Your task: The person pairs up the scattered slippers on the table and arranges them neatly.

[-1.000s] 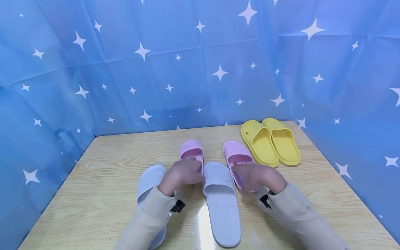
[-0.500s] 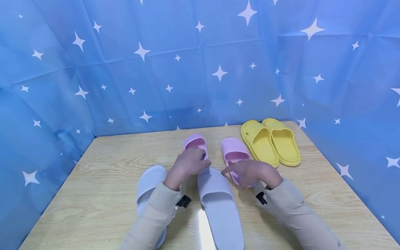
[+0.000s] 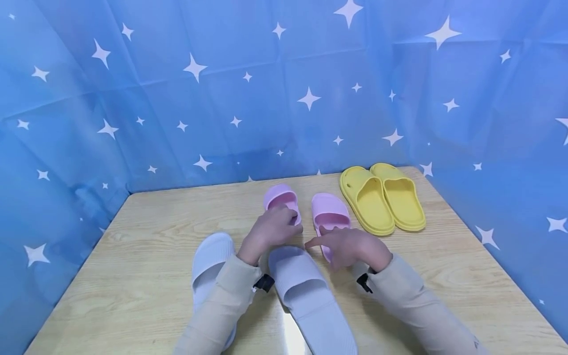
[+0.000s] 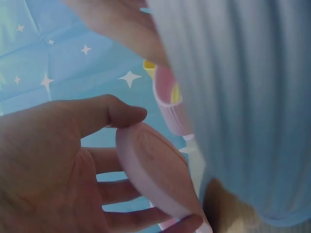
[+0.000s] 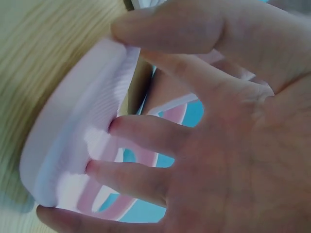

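My left hand (image 3: 276, 227) holds the heel end of the left pink slipper (image 3: 280, 192). In the left wrist view its thumb lies on the top edge of the heel (image 4: 155, 167) and the fingers lie under and beside it. My right hand (image 3: 348, 246) holds the heel of the right pink slipper (image 3: 329, 203), thumb at one edge, little finger at the other, two fingertips on the ribbed insole (image 5: 97, 126). Between the forearms a pale grey slipper (image 3: 310, 301) lies slanted, toe to the left. Its mate (image 3: 214, 251) is partly hidden by my left sleeve.
Yellow slippers (image 3: 370, 202) stand side by side at the table's back right corner, close to the right pink one. The wooden table (image 3: 146, 246) ends at a blue star-patterned curtain (image 3: 248, 98) behind and on both sides.
Both hands have moved a little toward each other with the pink slippers, the left one also going farther back. The pale slipper between them has turned, its toe swinging left.
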Demonstrator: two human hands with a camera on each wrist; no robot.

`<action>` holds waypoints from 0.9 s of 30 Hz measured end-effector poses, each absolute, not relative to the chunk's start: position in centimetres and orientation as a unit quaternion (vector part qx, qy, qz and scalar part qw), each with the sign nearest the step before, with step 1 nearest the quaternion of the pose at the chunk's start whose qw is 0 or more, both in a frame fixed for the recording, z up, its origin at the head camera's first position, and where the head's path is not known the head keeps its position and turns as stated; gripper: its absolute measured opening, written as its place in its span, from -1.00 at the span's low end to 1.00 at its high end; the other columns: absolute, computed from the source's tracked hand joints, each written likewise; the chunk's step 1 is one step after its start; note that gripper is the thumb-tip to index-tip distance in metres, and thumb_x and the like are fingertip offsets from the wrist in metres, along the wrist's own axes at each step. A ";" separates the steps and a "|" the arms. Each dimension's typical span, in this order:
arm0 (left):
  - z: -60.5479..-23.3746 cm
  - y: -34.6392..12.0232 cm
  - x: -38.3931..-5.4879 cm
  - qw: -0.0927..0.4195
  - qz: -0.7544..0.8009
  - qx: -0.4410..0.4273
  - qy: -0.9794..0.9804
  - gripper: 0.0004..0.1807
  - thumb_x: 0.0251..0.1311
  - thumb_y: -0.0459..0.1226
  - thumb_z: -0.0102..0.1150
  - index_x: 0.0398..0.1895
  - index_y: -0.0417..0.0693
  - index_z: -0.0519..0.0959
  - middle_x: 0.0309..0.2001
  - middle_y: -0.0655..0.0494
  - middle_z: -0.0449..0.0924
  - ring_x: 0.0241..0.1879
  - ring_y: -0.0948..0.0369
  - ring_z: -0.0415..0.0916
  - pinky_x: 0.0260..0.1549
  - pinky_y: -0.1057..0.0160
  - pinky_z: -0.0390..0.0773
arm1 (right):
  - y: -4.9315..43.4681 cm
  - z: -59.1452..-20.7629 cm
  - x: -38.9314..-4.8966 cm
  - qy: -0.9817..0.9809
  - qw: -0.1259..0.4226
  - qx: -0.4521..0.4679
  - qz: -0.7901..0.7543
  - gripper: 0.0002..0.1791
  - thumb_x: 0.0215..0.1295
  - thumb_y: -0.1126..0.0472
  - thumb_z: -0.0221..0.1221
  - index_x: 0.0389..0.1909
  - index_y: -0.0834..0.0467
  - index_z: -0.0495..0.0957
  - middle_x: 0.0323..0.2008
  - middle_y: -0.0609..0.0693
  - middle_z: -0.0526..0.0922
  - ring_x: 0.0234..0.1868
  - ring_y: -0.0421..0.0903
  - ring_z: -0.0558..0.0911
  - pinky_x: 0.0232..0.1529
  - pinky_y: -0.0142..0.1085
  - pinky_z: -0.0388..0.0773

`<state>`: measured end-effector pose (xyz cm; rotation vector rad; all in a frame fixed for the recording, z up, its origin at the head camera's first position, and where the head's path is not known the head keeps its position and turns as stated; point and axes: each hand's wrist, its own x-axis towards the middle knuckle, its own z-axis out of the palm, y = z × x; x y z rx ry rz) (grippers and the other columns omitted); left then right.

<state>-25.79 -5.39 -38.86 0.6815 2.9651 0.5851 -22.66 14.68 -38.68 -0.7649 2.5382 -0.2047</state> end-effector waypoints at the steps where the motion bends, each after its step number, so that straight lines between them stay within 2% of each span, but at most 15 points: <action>1: -38.9 -5.4 -25.9 0.024 0.189 0.227 0.955 -0.72 0.12 -0.13 0.08 -0.68 0.04 0.32 -0.70 0.24 0.13 -0.65 0.28 0.11 -0.64 0.31 0.20 | 14.8 -38.7 -22.8 0.928 0.242 -0.273 -0.080 -0.11 -0.11 0.38 0.30 0.33 -0.19 0.34 0.49 0.23 0.05 0.45 0.23 0.17 -0.22 -0.14 0.51; 3: -39.0 -5.3 -26.1 0.031 0.188 0.235 0.953 -0.72 0.12 -0.12 0.10 -0.66 0.02 0.34 -0.68 0.24 0.13 -0.65 0.28 0.10 -0.64 0.31 0.18 | 14.9 -38.7 -23.1 0.928 0.240 -0.270 -0.087 -0.10 -0.11 0.38 0.30 0.35 -0.13 0.32 0.49 0.22 0.03 0.45 0.26 0.16 -0.20 -0.13 0.52; 6: -39.3 -5.3 -26.3 0.041 0.184 0.238 0.953 -0.70 0.12 -0.10 0.13 -0.65 0.00 0.36 -0.66 0.23 0.14 -0.64 0.27 0.10 -0.63 0.30 0.18 | 15.2 -38.9 -23.7 0.930 0.228 -0.275 -0.091 -0.08 -0.11 0.36 0.32 0.38 -0.04 0.27 0.48 0.20 0.09 0.45 0.25 0.17 0.05 -0.04 0.50; 8: -39.4 -5.3 -26.5 0.048 0.182 0.235 0.954 -0.69 0.12 -0.08 0.14 -0.64 0.01 0.36 -0.66 0.23 0.15 -0.64 0.26 0.12 -0.63 0.29 0.19 | 15.4 -39.0 -24.1 0.930 0.219 -0.281 -0.095 -0.05 -0.11 0.34 0.33 0.41 0.02 0.21 0.46 0.18 0.16 0.42 0.17 0.25 0.21 -0.01 0.41; 11: -39.7 -5.2 -26.6 0.060 0.186 0.236 0.952 -0.70 0.12 -0.07 0.16 -0.64 0.03 0.38 -0.65 0.23 0.18 -0.64 0.26 0.14 -0.64 0.29 0.21 | 15.6 -39.1 -24.6 0.933 0.216 -0.271 -0.098 0.02 -0.12 0.30 0.34 0.45 0.11 0.10 0.40 0.15 0.28 0.24 0.04 0.42 0.24 -0.04 0.41; 14: -39.8 -5.0 -26.7 0.070 0.189 0.238 0.950 -0.71 0.12 -0.06 0.17 -0.63 0.03 0.41 -0.65 0.23 0.20 -0.65 0.27 0.16 -0.65 0.29 0.23 | 15.8 -39.2 -25.0 0.938 0.219 -0.252 -0.092 0.08 -0.12 0.27 0.35 0.47 0.18 0.01 0.37 0.14 0.31 0.15 -0.01 0.45 0.26 -0.04 0.40; 17: -40.0 -4.9 -26.9 0.075 0.190 0.238 0.950 -0.72 0.11 -0.07 0.18 -0.63 0.03 0.43 -0.66 0.24 0.22 -0.66 0.27 0.18 -0.66 0.29 0.24 | 15.8 -39.3 -25.3 0.941 0.222 -0.242 -0.082 0.07 -0.10 0.25 0.37 0.46 0.21 0.03 0.37 0.16 0.32 0.24 0.03 0.42 0.32 0.00 0.34; 20: -40.2 -4.8 -27.0 0.086 0.187 0.246 0.947 -0.80 0.07 -0.08 0.22 -0.57 0.06 0.53 -0.63 0.24 0.36 -0.61 0.27 0.29 -0.61 0.29 0.33 | 15.6 -39.5 -25.6 0.940 0.232 -0.234 -0.086 0.08 -0.10 0.25 0.40 0.47 0.20 0.04 0.38 0.17 0.30 0.28 0.07 0.40 0.33 0.03 0.33; 23: -40.2 -4.8 -27.2 0.097 0.169 0.256 0.947 -0.88 0.04 -0.11 0.27 -0.43 0.08 0.63 -0.51 0.23 0.49 -0.48 0.25 0.39 -0.48 0.30 0.41 | 15.4 -39.8 -25.8 0.939 0.239 -0.231 -0.092 0.10 -0.10 0.25 0.39 0.49 0.18 0.02 0.42 0.17 0.25 0.28 0.07 0.39 0.33 0.03 0.32; 27: -40.2 -4.9 -27.4 0.099 0.148 0.264 0.948 -0.78 0.06 -0.12 0.28 -0.21 0.06 0.66 -0.32 0.19 0.54 -0.32 0.22 0.42 -0.29 0.26 0.47 | 15.3 -39.7 -26.3 0.939 0.239 -0.233 -0.081 0.06 -0.05 0.26 0.34 0.49 0.18 0.00 0.46 0.15 0.16 0.31 0.04 0.36 0.35 0.01 0.30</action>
